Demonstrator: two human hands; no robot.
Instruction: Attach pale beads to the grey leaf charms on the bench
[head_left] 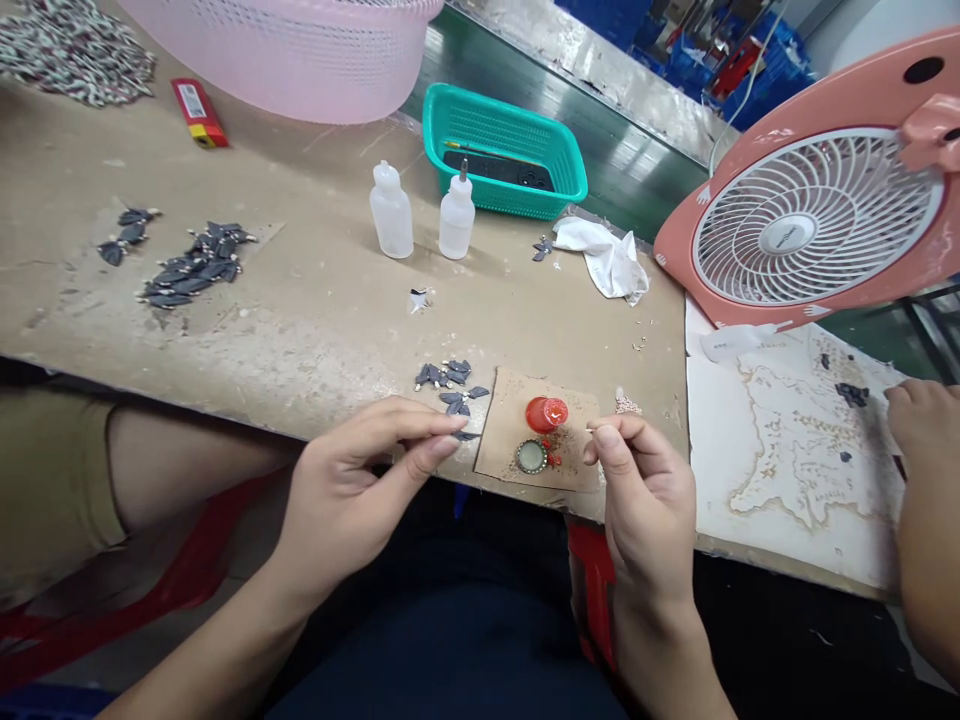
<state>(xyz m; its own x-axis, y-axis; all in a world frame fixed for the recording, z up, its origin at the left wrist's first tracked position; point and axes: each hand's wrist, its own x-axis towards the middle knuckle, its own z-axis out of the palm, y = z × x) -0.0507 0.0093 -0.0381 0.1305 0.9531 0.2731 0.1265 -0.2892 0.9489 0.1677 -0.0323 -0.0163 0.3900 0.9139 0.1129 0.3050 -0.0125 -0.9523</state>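
My left hand (pixel 367 480) pinches the end of a small dark grey piece (pixel 468 436) between thumb and forefinger, beside a small pile of grey pieces (pixel 444 374). My right hand (pixel 643 490) has thumb and forefinger pressed together on a tiny pale bit (pixel 591 430). Between the hands lies a square of brown cardboard (pixel 501 430). On it are a red cup (pixel 546 414), a bottle cap (pixel 532 456) and red crumbs (pixel 553 459). Tiny pinkish beads (pixel 626 403) are heaped just past my right hand.
Two squeeze bottles (pixel 391 215) stand before a green basket (pixel 504 190). A pink basket (pixel 300 60) is at the back left, a pink fan (pixel 810 200) at the right. Grey pieces (pixel 199 265) lie left. Another person's hand (pixel 926 430) rests at the right edge; a knee (pixel 172 465) is left.
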